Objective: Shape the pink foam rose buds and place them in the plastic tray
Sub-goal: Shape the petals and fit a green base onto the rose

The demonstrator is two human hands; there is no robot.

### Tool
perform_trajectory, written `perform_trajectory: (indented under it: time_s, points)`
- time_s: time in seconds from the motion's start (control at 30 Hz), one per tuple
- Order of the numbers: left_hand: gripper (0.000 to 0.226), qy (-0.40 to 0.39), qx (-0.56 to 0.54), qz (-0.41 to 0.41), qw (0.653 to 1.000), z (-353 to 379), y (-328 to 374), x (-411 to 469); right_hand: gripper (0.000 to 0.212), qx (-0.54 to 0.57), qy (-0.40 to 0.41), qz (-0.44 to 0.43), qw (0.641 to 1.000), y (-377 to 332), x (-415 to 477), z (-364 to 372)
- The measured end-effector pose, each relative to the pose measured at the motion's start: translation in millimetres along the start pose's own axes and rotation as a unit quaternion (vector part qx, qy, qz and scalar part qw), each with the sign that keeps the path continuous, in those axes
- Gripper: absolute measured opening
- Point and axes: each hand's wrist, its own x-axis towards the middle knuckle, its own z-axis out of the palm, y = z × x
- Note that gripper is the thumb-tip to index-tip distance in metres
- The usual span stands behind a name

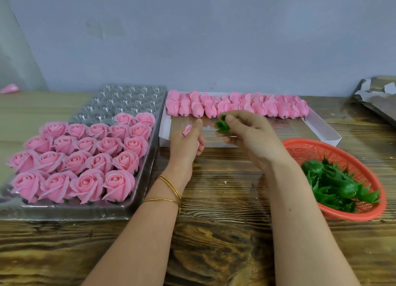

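**Two hands, one bud, one green piece**

We see the left hand [188, 140] raised over the near edge of the white box [321, 131], its fingers curled round a small pink foam bud [187, 129] whose tip pokes out beside the thumb. Just to its right, the right hand [246, 133] pinches a green calyx [221, 125] between thumb and fingertips; the two pieces are close but apart.

Along the far side of the box lies a row of unshaped buds [235, 105], packed side by side. To the left, the plastic tray [150, 157] holds opened roses [87, 185] across its near rows (the far cups stand unfilled). At the right a red basket [321, 148] holds a heap of green calyxes [334, 182]. All of it rests on the wooden table [214, 243], and gold bangles [169, 185] circle the left wrist
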Motion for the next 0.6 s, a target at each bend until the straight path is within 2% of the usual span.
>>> perform_trajectory:
  time_s: [0.23, 0.37, 0.47, 0.6]
  points:
    - [0.043, 0.005, -0.012, 0.015, 1.000, -0.2, -0.5, 0.4, 0.023, 0.013, 0.022, 0.066, 0.997, 14.2, 1.7, 13.3]
    - [0.052, 0.011, -0.026, 0.020, 0.999, -0.2, -0.1, 1.5, 0.025, 0.011, 0.018, 0.073, 0.997, 15.8, -0.9, 15.3]
    - [0.057, 0.015, -0.028, 0.029, 0.999, 0.0, 0.4, 1.6, 0.024, -0.021, 0.012, 0.075, 0.997, 16.7, -3.0, 17.0]
    - [0.050, 0.039, -0.051, 0.040, 0.997, -1.1, 2.4, 2.4, 0.025, -0.087, 0.014, 0.069, 0.994, 19.5, -1.7, 18.7]
